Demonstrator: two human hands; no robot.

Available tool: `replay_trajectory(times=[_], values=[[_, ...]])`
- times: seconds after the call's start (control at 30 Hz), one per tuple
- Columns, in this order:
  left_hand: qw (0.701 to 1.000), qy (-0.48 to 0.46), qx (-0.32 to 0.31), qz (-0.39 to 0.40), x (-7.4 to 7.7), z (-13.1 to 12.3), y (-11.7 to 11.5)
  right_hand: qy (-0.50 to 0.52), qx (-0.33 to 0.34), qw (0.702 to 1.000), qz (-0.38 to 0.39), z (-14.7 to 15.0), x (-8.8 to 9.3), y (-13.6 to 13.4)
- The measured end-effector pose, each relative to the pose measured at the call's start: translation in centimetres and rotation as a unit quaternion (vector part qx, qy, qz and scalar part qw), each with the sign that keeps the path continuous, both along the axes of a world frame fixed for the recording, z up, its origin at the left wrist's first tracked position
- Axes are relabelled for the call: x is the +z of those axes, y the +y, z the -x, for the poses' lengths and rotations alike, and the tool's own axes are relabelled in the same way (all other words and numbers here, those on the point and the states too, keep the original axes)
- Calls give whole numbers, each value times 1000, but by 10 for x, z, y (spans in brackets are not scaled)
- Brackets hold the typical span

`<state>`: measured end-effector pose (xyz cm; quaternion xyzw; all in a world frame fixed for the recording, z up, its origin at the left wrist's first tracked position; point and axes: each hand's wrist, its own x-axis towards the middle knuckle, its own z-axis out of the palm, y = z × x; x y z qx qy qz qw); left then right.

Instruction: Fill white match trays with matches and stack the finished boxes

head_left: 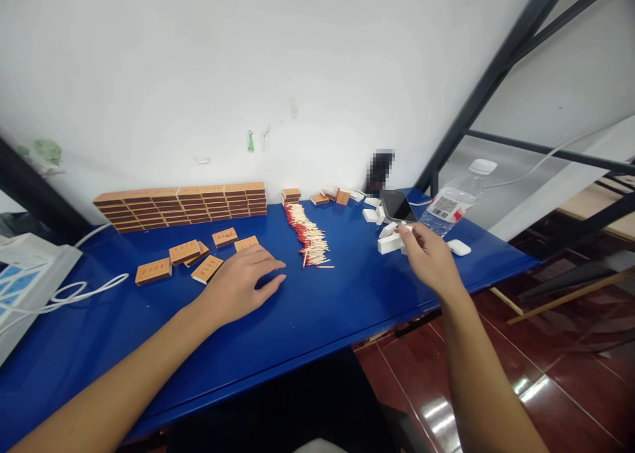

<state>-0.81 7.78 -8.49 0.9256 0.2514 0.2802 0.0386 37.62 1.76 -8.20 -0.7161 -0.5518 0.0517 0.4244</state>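
1 head-worn cam, so a 1st-person view, looking fwd & down over the blue table [322,307]. Faces the white wall [198,76], which takes up most of the upper part. Left hand [248,278] & right hand [431,254] seen from above & behind, fairly near, w/ forearms [149,360] nearest the lens, coming in from the bottom L & R. Wide angle: also gets the dark frame post [493,76] at R & the red tiled floor [411,387] at lower R. Table's front edge slants up toward the R
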Motion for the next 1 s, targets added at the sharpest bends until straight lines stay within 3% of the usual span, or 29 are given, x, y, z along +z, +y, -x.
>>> replay_trajectory(times=[0.1, 0.17, 0.3, 0.47, 0.57, 0.63, 0.77, 0.87, 1.0], values=[[1000, -10, -8, -12, 2, -3, -4, 115, 101, 988, 14, 19, 4, -12], [1000, -20, -15, -15, 3, -8, -10, 163, 134, 977, 20, 42, 7, -21], [998, -41, -39, 8, 7, -20, -25, 218, 200, 955, 32, 97, 9, -39], [992, -74, -84, -63, 5, -23, -27, 233, 293, 926, 43, 136, 8, -47], [993, -93, -72, -4, 6, -18, -22, 227, 277, 933, 43, 128, 3, -42], [994, -86, -12, 69, 7, -15, -19, 205, 250, 946, 33, 109, -3, -34], [978, 19, 102, 182, 8, -13, -17, 73, 103, 992, -12, 55, -24, -18], [973, 76, 123, 182, 8, -14, -17, -26, 68, 997, -4, 28, -37, -10], [973, 75, 163, 142, 12, -11, -16, -139, 110, 981, -77, 35, -37, -6]])
